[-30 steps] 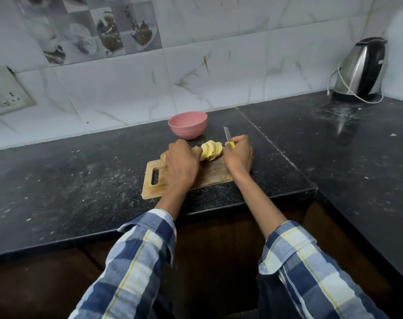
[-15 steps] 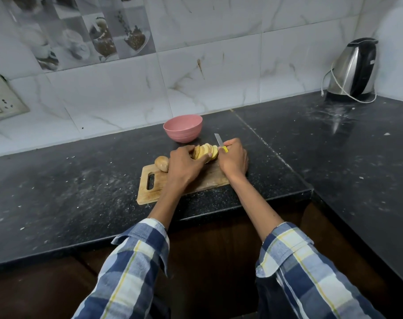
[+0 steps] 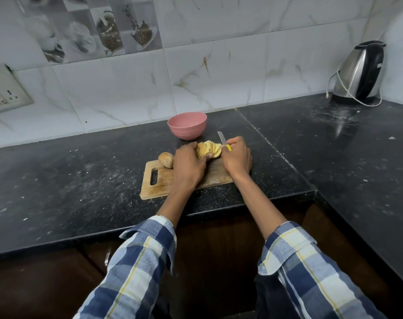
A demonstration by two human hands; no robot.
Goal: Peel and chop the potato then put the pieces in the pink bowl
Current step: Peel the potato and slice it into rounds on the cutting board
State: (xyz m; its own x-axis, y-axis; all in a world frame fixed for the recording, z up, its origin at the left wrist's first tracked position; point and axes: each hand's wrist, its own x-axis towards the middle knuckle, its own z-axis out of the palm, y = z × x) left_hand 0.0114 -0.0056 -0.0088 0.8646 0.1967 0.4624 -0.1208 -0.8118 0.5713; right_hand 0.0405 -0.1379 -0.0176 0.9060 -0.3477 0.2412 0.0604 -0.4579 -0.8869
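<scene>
Left hand [image 3: 188, 166]: fingers curled over the left end of the sliced potato [image 3: 208, 150], thumb tucked under its near side, gripping the row of slices against the cutting board [image 3: 160, 183]. Right hand [image 3: 237, 158]: fist wrapped round the yellow handle of the knife [image 3: 224, 142], blade pointing up and away toward the wall, just beside the right end of the slices. Between the two hands, the sliced potato, fanned out in a leaning row on the far edge of the board. Just left of the left hand, touching the board's far corner, a whole unpeeled potato [image 3: 166, 160]. Behind the slices and apart from them, on the dark desk [image 3: 80, 180], the pink bowl [image 3: 187, 125], upright, no pieces visible inside. In the far right corner, a kettle [image 3: 359, 73].
</scene>
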